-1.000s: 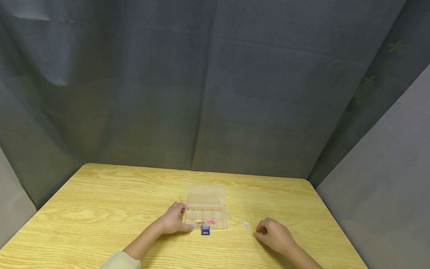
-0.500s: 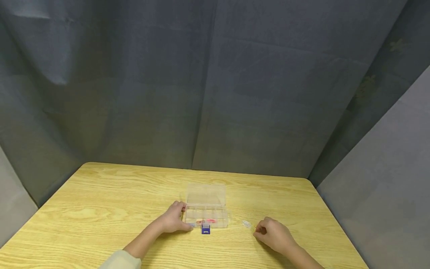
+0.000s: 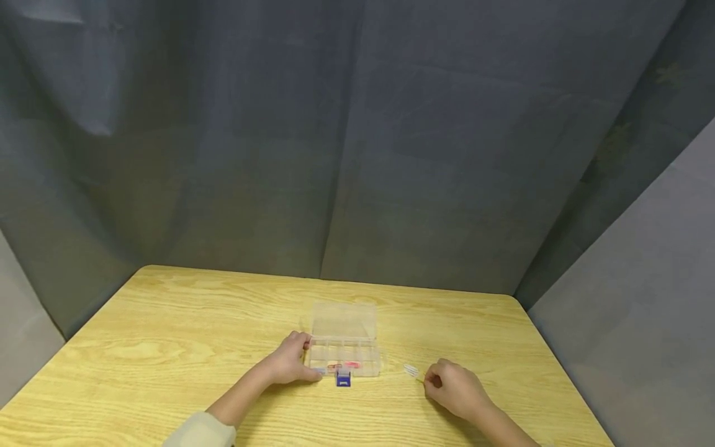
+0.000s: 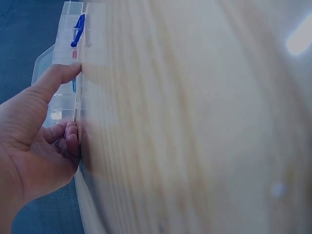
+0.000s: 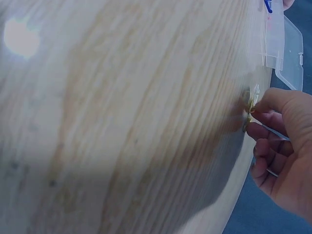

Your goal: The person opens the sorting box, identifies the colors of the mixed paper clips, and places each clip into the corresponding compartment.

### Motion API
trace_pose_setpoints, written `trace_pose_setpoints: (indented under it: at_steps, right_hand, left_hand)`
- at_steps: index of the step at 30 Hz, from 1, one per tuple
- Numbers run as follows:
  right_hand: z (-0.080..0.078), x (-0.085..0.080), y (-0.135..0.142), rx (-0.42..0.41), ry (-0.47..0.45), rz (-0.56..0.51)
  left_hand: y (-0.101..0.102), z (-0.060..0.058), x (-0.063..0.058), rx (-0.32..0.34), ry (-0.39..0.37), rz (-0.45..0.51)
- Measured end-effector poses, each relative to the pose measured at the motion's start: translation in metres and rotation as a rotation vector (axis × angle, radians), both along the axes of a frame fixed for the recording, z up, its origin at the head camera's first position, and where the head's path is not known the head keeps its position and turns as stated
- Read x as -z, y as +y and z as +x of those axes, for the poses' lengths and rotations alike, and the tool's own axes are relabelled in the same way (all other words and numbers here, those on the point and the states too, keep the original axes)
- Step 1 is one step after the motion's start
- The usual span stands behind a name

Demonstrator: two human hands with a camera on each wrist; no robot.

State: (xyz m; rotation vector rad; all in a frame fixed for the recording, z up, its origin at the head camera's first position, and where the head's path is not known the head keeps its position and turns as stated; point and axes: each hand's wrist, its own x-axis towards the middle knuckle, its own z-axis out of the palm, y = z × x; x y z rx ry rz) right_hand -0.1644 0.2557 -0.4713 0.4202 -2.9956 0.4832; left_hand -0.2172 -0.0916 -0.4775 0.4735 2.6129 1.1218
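A clear plastic compartment box [image 3: 368, 351] lies on the table with its lid [image 3: 344, 320] raised at the back and a blue latch [image 3: 343, 379] in front. Its front compartments contain a pink paper clip [image 3: 352, 364], a red paper clip [image 3: 334, 366] and a blue one [image 4: 74, 84]. My left hand [image 3: 288, 362] grips the box's left end, thumb at the front corner and fingers curled behind. To the right of the box, my right hand [image 3: 455, 388] pinches a yellow paper clip [image 5: 250, 105] at the table surface; the fingers partly hide it. White paper clips [image 3: 411, 370] lie just left of those fingertips.
The wood-grain table [image 3: 167, 347] extends around the box and both hands. Dark cloth [image 3: 234, 155] hangs behind its back edge, and a grey panel [image 3: 642, 298] stands along the right side.
My right fingertips have shifted slightly and closed on the yellow paper clip. The left hand keeps its grip on the box, and the head view has tilted a little.
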Motion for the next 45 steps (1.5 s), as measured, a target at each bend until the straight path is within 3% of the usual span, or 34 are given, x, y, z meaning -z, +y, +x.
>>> trace_pose_setpoints:
  at_steps: [10, 27, 45]
  right_hand:
    - [-0.007, -0.006, -0.009, 0.006, 0.054, -0.01]
    - [-0.016, -0.015, -0.033, -0.079, 0.107, 0.009]
    - [-0.026, -0.021, -0.051, -0.092, 0.121, -0.013]
  left_hand:
    - [-0.001, 0.0, 0.0, 0.007, -0.013, 0.008]
    - [-0.001, 0.0, 0.001, 0.012, 0.0, 0.012]
    - [0.0, 0.001, -0.001, 0.012, 0.009, 0.003]
